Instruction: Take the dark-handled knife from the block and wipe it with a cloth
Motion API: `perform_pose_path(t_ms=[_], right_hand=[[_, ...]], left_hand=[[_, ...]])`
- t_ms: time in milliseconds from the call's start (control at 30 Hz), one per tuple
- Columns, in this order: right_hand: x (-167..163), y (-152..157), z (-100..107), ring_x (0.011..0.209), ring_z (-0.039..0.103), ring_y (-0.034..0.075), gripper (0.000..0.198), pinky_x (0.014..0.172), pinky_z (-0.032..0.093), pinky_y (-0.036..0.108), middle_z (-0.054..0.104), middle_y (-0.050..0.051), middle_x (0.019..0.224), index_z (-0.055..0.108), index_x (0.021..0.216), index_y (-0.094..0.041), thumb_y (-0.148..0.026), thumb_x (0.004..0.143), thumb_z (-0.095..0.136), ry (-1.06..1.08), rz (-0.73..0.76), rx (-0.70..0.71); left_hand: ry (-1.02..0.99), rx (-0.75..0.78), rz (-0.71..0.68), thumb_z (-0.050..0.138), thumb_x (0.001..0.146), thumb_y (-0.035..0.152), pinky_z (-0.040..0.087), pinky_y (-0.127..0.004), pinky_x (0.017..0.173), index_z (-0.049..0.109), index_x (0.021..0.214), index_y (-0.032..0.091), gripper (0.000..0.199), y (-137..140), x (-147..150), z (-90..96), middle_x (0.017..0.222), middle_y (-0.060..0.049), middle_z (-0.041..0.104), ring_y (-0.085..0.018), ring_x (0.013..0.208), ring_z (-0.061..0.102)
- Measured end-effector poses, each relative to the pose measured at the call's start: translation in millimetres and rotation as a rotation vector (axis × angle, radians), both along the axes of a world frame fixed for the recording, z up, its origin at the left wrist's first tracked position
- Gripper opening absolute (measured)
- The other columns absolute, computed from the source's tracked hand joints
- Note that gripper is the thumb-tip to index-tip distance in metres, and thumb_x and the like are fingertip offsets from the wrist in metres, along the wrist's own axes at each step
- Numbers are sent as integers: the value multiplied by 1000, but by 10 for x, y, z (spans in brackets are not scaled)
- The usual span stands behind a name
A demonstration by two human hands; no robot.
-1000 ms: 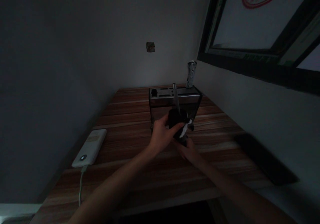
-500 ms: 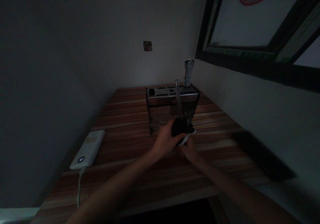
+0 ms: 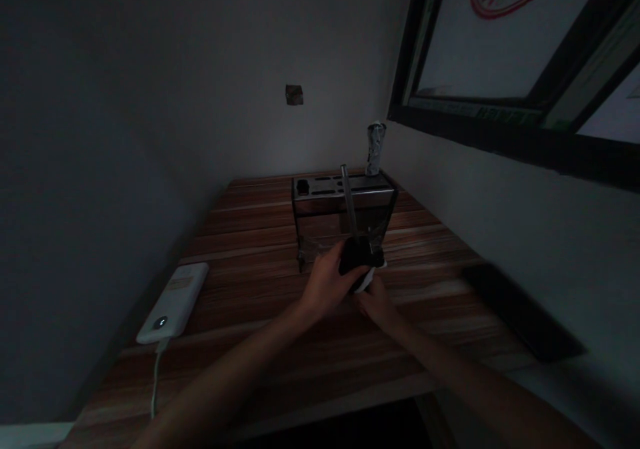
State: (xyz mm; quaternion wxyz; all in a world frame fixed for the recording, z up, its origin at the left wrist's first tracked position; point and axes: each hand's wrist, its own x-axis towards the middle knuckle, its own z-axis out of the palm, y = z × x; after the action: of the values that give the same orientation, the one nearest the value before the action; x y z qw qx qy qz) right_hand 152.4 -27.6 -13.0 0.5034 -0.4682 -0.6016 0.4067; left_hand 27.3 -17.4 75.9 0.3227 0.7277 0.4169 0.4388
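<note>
Currently clamping a small, dark black object [image 3: 355, 255] between two close-set hands over the brown wood-grain table [image 3: 240, 242], with the left hand [image 3: 325, 283] closed around its left side, the right hand [image 3: 379, 302] curled at its underside, and a slim silver metal bar [image 3: 349, 202] rising from it. Just beyond the hands, facing a rectangular rack [image 3: 323, 205] with a slotted silver top, carrying an upright, silvery flared cylinder [image 3: 375, 150], with a flat white power bank [image 3: 176, 302] well off to their left.
</note>
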Motion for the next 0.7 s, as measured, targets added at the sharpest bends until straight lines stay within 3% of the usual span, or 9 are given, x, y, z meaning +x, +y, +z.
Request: perform_pose_path(t_ms=[267,700], right_hand=[[-19,-27,121,51,50,13,17,46,38,22,52,-1,50,59,67,-17,-33,70,57,-43,3,-31],[-39,-39,89,49,42,10,31,49,36,22,45,-3,51,49,58,-18,-42,77,56,-147,56,-25]], left_hand=[[-17,64,60,69,70,25,49,-29,76,62,102,18,34,43,-101,134,95,-4,70,-19,87,64],[-213,70,198,69,65,30,49,-24,64,64,88,15,27,26,-358,641,80,-2,69,-17,75,62]])
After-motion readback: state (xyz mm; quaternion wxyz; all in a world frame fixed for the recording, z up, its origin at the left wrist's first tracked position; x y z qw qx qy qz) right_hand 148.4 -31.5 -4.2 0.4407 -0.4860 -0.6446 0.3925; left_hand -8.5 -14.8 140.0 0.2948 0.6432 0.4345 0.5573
